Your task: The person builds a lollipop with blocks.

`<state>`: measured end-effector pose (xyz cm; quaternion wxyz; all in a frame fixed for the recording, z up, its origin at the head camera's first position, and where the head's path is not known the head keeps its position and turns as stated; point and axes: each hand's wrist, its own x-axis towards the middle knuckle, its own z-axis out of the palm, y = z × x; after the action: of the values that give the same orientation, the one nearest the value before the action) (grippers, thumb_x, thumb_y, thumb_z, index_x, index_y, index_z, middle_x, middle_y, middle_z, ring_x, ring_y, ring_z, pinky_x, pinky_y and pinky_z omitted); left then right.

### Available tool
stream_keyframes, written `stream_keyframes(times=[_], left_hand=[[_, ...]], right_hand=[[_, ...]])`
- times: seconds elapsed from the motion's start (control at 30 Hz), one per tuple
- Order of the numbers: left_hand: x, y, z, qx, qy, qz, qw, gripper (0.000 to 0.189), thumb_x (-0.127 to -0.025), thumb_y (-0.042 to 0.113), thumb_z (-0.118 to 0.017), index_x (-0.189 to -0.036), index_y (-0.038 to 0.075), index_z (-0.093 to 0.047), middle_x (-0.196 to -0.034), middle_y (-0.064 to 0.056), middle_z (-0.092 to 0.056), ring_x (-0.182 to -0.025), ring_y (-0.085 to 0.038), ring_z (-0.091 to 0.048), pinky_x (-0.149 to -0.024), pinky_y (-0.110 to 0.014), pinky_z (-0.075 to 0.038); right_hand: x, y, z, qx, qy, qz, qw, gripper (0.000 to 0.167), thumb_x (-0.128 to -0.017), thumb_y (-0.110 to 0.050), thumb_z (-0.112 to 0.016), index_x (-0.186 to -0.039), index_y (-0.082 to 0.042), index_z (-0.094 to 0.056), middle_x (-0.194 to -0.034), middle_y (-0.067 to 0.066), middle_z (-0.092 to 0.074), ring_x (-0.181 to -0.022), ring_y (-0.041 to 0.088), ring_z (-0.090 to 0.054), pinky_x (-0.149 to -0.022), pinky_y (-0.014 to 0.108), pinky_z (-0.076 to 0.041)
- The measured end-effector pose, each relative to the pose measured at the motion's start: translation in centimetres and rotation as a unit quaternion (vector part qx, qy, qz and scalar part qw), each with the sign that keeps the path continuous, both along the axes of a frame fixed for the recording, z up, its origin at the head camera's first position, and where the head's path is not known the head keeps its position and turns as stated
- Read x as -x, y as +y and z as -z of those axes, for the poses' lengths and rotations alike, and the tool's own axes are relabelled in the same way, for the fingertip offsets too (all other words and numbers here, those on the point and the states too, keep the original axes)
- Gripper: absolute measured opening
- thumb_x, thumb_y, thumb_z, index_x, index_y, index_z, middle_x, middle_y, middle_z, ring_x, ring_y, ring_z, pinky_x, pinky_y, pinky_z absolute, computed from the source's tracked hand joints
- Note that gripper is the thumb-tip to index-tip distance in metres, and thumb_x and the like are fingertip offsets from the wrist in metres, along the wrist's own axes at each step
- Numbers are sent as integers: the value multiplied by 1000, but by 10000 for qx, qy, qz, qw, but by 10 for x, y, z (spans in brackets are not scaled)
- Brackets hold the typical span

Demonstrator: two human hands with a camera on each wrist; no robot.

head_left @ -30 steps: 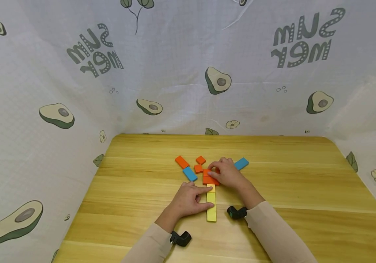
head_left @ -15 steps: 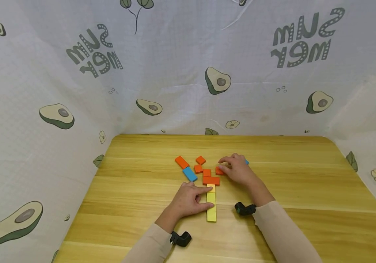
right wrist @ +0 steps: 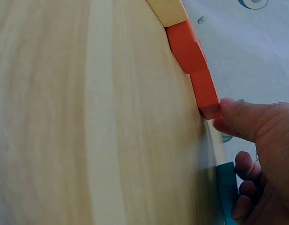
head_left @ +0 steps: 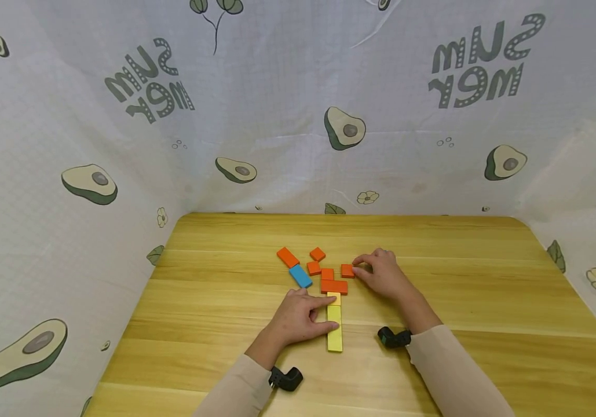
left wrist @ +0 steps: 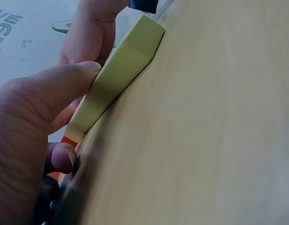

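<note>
Evidently, the left hand, index finger outstretched, presses the yellow strip, probably to steady it. The right hand has an orange square in its grip by the right side, likely leaving other sides free, midway across the surface, short of its far edge.

The left sleeve and the right sleeve are plain beige, long, and lightly creased; each ends short of the hand. One compact black camera is worn per wrist: the left wrist camera and the right wrist camera. Both have an angled, elbow-like profile with rounded corners. The right unit shows a small dark-green patch at its outer end.
</note>
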<state>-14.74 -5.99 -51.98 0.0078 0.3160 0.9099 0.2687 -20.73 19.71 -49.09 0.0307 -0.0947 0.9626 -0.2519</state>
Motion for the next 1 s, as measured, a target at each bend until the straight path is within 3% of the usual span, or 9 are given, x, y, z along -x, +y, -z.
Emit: stream_keyframes(times=[0.47, 1.0], left_hand=[[0, 0, -1, -9, 35, 19, 10000, 56, -87, 58, -74, -137, 33, -67, -55, 18, -41, -67, 0, -37, -77, -23, -32], [0, 0, 0, 32, 46, 13, 10000, 56, -87, 59, -74, -137, 33, -67, -56, 18, -41, -66, -1, -36, -75, -23, -29]], right_hand=[[-1, -5, 3, -33, 336, -93, 9994, 23, -98, -30, -69, -113, -13, -76, -96, 10, -55, -92, 29, -42, -75, 36, -33], [-5, -12, 1, 16, 337, -238, 9991, 22, -97, -31, -71, -110, -15, -76, -92, 7, -54, -88, 25, -39, -72, 34, -31]])
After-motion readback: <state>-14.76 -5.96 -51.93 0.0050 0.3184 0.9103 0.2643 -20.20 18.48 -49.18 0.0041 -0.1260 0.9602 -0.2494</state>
